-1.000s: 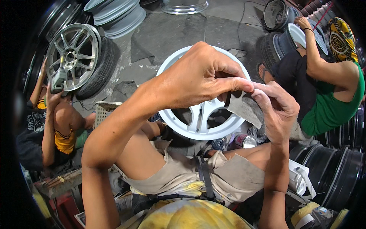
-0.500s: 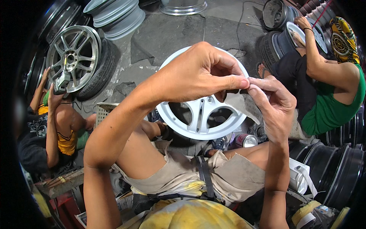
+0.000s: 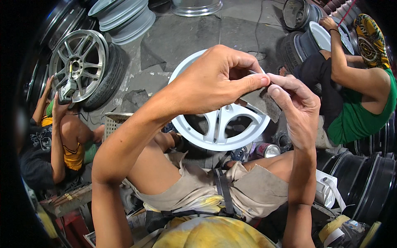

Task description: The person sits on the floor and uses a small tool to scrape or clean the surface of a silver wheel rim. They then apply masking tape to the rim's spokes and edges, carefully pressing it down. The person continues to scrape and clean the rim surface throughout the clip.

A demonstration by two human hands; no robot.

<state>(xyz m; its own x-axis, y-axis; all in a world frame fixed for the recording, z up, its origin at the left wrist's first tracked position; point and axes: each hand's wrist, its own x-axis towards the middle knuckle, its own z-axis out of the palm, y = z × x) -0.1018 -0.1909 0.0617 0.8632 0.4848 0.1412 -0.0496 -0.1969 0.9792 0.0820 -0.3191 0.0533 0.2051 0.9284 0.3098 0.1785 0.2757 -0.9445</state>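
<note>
Both of my hands are raised in front of me, fingertips almost meeting, over a white wheel rim (image 3: 219, 145) with split spokes. My left hand (image 3: 219, 84) is closed, pinching a grey piece of sandpaper (image 3: 271, 108) between thumb and fingers. At the sheet's right edge, my right hand (image 3: 301, 103) holds it with thumb and index finger. The sandpaper hangs bent below the fingertips, its darker grit side partly showing. The left hand and forearm cover much of the wheel's upper left part.
A person at left holds a power tool (image 3: 68, 89) against a silver wheel (image 3: 93, 62). At right, a person in green (image 3: 366, 111) handles another rim (image 3: 320, 35). A can (image 3: 269, 151) stands near my right knee. Black rims (image 3: 364, 186) are stacked at lower right.
The fingertips of my right hand have shifted slightly, and the sandpaper has turned so more of its dark side shows. The white wheel stays in place.
</note>
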